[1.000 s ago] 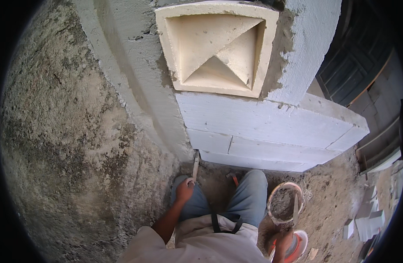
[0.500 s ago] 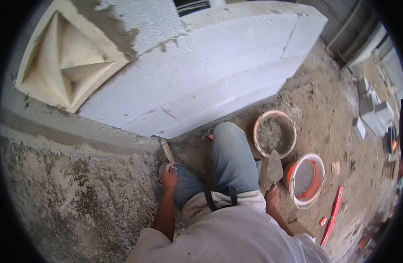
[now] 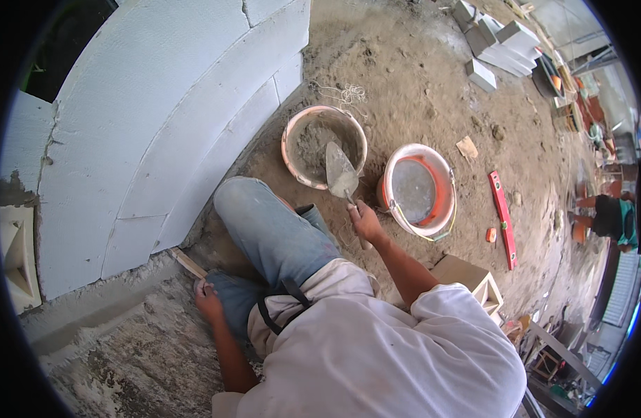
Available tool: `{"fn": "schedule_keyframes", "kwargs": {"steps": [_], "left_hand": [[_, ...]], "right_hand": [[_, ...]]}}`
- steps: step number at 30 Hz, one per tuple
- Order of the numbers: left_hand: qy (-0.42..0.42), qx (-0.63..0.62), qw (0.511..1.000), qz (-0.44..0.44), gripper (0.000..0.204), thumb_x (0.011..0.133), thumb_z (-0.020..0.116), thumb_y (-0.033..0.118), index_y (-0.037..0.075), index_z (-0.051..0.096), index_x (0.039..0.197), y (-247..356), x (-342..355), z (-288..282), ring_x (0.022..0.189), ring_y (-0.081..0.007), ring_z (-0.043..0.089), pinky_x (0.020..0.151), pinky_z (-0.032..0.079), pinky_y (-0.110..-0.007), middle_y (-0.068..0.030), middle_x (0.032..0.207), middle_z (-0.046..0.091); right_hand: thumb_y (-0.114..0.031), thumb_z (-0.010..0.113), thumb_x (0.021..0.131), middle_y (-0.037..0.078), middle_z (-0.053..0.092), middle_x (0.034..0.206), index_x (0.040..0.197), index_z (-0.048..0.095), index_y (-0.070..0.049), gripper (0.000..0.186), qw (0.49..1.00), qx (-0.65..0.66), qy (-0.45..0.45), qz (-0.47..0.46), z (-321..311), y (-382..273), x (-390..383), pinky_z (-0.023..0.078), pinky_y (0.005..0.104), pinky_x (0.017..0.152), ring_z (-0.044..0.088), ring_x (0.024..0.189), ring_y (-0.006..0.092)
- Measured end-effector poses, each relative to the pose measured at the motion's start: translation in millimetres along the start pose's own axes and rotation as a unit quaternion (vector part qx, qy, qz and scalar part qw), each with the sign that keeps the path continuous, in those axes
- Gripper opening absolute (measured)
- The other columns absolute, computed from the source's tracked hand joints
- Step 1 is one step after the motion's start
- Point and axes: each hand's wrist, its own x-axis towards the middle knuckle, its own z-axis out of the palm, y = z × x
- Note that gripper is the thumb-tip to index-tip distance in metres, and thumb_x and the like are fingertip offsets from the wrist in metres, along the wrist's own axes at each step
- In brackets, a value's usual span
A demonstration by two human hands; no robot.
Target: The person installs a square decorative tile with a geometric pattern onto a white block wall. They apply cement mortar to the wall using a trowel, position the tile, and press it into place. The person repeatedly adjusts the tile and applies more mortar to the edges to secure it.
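With our right hand closed around the trowel held over the mortar pan, and our left hand gripping a flat tool at the block wall base, we should load modestly and keep the blade level.

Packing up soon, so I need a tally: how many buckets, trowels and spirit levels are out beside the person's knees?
Buckets: 2, one with mortar, one orange and white
Trowels: 1, in the right hand
Spirit levels: 1, red
Total: 4
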Motion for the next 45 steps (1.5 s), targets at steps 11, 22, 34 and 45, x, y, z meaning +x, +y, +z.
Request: {"fn": "schedule_keyframes", "kwargs": {"steps": [11, 22, 34, 45], "left_hand": [[0.006, 0.021, 0.999, 0.045, 0.033, 0.103, 0.055, 0.016, -0.002, 0.067, 0.129, -15, 5, 6, 0.084, -0.0178, 0.067, 0.074, 0.053, -0.033, -0.0113, 0.102, 0.074], [0.284, -0.254, 0.911, 0.157, 0.032, 0.105, 0.057, 0.014, -0.002, 0.064, 0.132, 132, -73, -132, 0.084, -0.0143, 0.069, 0.079, 0.057, -0.031, -0.0106, 0.101, 0.073], [0.385, -0.176, 0.868, 0.261, 0.027, 0.104, 0.06, 0.012, -0.003, 0.064, 0.126, 298, -167, -264, 0.083, -0.0115, 0.063, 0.072, 0.054, -0.027, -0.008, 0.101, 0.069], [0.077, -0.485, 0.869, -0.051, 0.038, 0.103, 0.066, 0.031, 0.01, 0.064, 0.135, 502, -223, -341, 0.083, -0.0092, 0.064, 0.071, 0.051, -0.024, -0.0017, 0.114, 0.07]], "right_hand": [[-0.032, 0.056, 0.102, 0.026, 0.069, 0.087, 0.108, 0.061, -0.001, 0.032, 0.953, -0.303, 0.018, -0.009, -73, 26, -120, 0.053, 0.0551, 0.073, 0.067, 0.082, 0.0492], [-0.024, 0.073, 0.08, 0.015, 0.076, 0.092, 0.089, 0.077, -0.01, 0.017, 0.747, -0.632, 0.037, -0.203, -67, -131, 127, 0.061, 0.0455, 0.078, 0.077, 0.09, 0.0338], [-0.03, 0.07, 0.087, 0.015, 0.074, 0.125, 0.115, 0.078, -0.011, 0.034, 0.789, -0.603, -0.115, 0.01, -36, -278, 72, 0.058, 0.0437, 0.097, 0.071, 0.118, 0.031], [-0.025, 0.072, 0.089, 0.024, 0.071, 0.094, 0.1, 0.064, -0.003, 0.026, 0.94, -0.25, -0.151, -0.179, -154, -440, -126, 0.054, 0.0522, 0.074, 0.069, 0.088, 0.0459]]}}
